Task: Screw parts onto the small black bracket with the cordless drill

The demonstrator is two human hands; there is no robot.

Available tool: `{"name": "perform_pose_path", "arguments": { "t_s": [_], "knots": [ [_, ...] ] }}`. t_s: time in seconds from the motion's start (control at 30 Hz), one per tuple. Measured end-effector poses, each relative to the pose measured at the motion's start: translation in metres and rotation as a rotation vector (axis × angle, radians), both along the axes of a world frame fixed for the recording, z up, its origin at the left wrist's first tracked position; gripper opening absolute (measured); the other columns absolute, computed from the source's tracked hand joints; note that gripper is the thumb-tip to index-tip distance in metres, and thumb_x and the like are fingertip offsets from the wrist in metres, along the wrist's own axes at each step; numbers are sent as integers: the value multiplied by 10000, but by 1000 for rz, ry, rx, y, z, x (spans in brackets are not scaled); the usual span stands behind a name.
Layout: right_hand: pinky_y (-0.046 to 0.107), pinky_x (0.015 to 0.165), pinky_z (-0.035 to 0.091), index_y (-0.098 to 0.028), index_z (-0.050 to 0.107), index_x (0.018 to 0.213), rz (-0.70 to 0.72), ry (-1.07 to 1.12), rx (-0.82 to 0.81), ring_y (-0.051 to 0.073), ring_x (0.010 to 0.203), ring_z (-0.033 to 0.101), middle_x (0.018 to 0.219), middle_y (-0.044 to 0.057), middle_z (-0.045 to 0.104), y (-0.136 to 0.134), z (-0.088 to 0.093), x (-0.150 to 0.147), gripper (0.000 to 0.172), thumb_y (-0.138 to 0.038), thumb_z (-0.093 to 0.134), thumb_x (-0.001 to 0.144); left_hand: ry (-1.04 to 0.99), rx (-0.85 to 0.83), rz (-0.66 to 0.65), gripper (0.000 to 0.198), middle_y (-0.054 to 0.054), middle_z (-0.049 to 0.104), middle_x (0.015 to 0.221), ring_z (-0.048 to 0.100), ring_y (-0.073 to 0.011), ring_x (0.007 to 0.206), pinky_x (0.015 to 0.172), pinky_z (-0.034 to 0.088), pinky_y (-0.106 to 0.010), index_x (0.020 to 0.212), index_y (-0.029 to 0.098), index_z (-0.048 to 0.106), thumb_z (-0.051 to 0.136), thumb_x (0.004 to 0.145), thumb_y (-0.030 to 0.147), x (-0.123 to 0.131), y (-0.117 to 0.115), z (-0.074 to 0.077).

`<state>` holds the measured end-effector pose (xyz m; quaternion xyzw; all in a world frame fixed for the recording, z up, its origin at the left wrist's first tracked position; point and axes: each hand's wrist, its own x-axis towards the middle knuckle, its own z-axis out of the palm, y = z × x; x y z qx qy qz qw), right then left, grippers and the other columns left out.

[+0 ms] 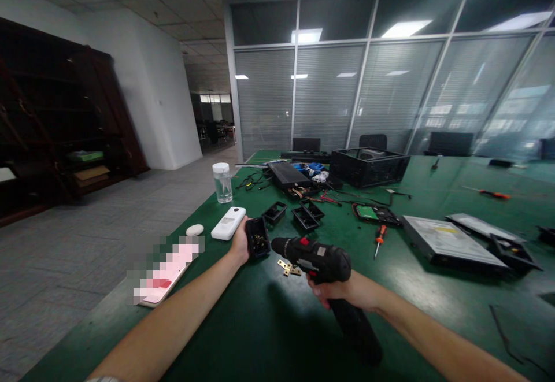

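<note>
My left hand (241, 242) is closed around a small black plastic box (258, 236), tilted so its hollow side with brass-coloured parts faces me. In my right hand (332, 290) is a black cordless drill (318, 258), its fingers wrapped round the handle. The drill's chuck points left at the box, close to its right wall; whether a bit touches anything inside I cannot tell. Under the drill's nose several small brass plates (286, 267) lie on the green table (243, 336). Just beyond are more black plastic frames (306, 218) of similar shape.
To the left are a white power bank (229, 223), a partly blurred pink item (171, 275) and a clear jar (222, 184). A screwdriver (380, 241) and a metal drive case (451, 244) lie right. A black computer case (368, 168) stands at the back among cables.
</note>
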<state>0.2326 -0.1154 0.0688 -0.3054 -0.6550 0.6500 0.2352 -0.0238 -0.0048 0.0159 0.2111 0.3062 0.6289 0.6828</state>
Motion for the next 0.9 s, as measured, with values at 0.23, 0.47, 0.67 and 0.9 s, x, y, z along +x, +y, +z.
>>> {"name": "perform_pose_path", "arguments": {
  "t_s": [0.23, 0.47, 0.67, 0.9],
  "knots": [
    [239, 541, 400, -152, 535, 851, 24, 19, 10, 99, 562, 495, 686, -23, 490, -1, 1, 0, 244, -269, 651, 671, 10, -56, -18, 268, -50, 621, 677, 614, -191, 608, 552, 481, -310, 795, 135, 577, 496, 752, 387, 1, 1, 0],
    [245, 542, 402, -148, 542, 839, 18, -4, 9, 105, 559, 500, 674, -21, 499, 0, 2, 0, 269, -305, 662, 656, 7, -13, -41, 249, -47, 625, 690, 614, -187, 608, 556, 482, -308, 761, 144, 571, 514, 738, 385, 0, 1, 0],
    [241, 540, 397, -141, 536, 832, 37, 1, 27, 102, 561, 500, 687, -17, 494, 1, 0, 1, 242, -285, 649, 674, 26, 2, -65, 278, -69, 625, 675, 613, -193, 605, 551, 483, -310, 746, 123, 584, 495, 740, 386, -1, 1, -1],
    [242, 535, 403, -146, 533, 840, 30, -14, 18, 107, 565, 503, 681, -19, 492, -1, 4, 0, 254, -292, 650, 669, 25, -5, -80, 328, -84, 632, 681, 613, -201, 597, 547, 487, -327, 802, 105, 607, 469, 756, 398, 0, 0, 0]
  ]
}}
